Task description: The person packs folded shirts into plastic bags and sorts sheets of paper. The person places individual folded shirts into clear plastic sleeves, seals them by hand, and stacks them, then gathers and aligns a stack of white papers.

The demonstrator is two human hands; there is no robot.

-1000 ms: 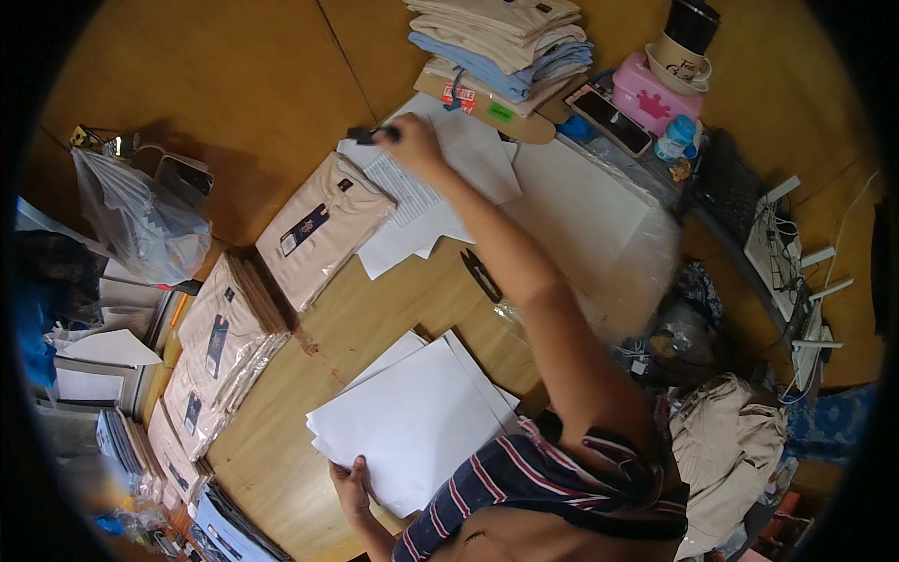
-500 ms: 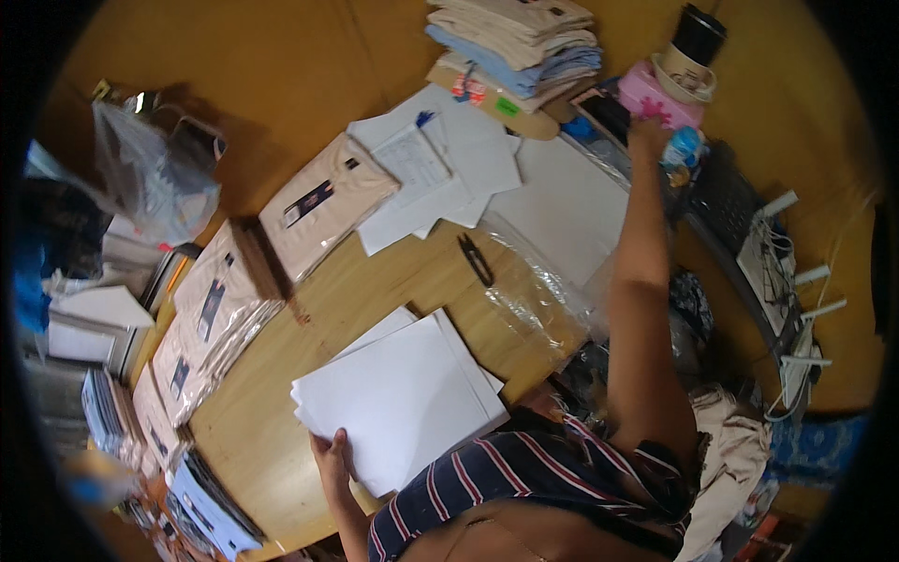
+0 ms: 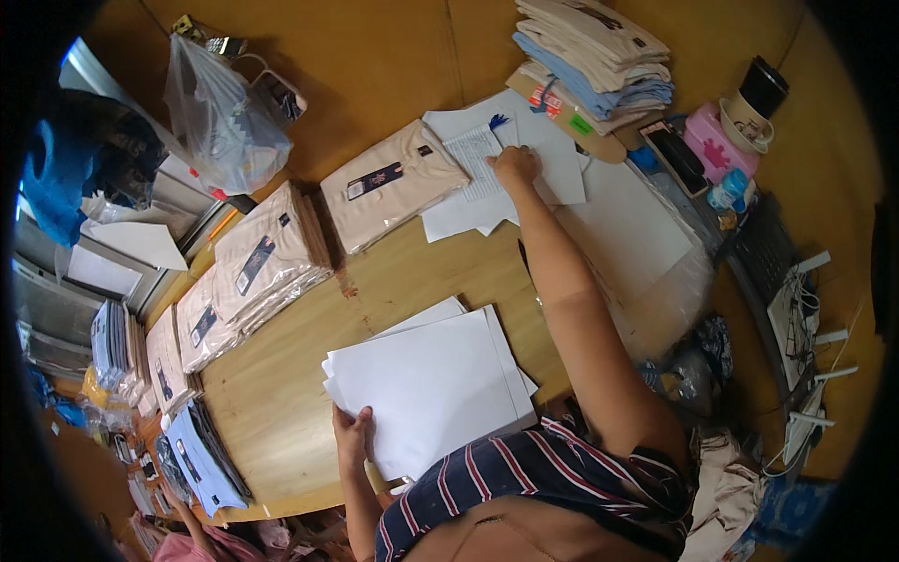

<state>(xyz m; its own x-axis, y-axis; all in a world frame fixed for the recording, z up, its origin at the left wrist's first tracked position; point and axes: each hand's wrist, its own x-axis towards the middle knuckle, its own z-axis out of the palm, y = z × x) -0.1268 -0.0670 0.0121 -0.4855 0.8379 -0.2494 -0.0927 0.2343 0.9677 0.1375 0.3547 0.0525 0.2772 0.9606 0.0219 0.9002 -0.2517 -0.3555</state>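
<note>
My left hand (image 3: 353, 436) grips the left edge of a stack of white paper (image 3: 431, 384), thumb on top and the other fingers hidden beneath. The stack lies near me at the table's front edge, its sheets slightly askew. My right arm stretches to the far side, where my right hand (image 3: 515, 167) rests with bent fingers at the right edge of a printed sheet (image 3: 476, 161). What lies under those fingers is hidden. Loose white papers (image 3: 557, 173) spread around it, and a blue tassel (image 3: 499, 122) sits just beyond. Dark thread snips are mostly covered by my right forearm.
Bagged beige folded garments (image 3: 393, 187) line the table's far left side, with blue ones (image 3: 201, 459) nearer. More folded clothes (image 3: 599, 56) are piled at the back. A phone (image 3: 674, 155), pink box (image 3: 707, 140) and dark cup (image 3: 763, 84) stand right. Another person's arm (image 3: 187, 515) shows lower left.
My right hand has moved left from beside the phone and pink box to the printed sheet. My left hand keeps its grip on the paper stack. The whole view has shifted.
</note>
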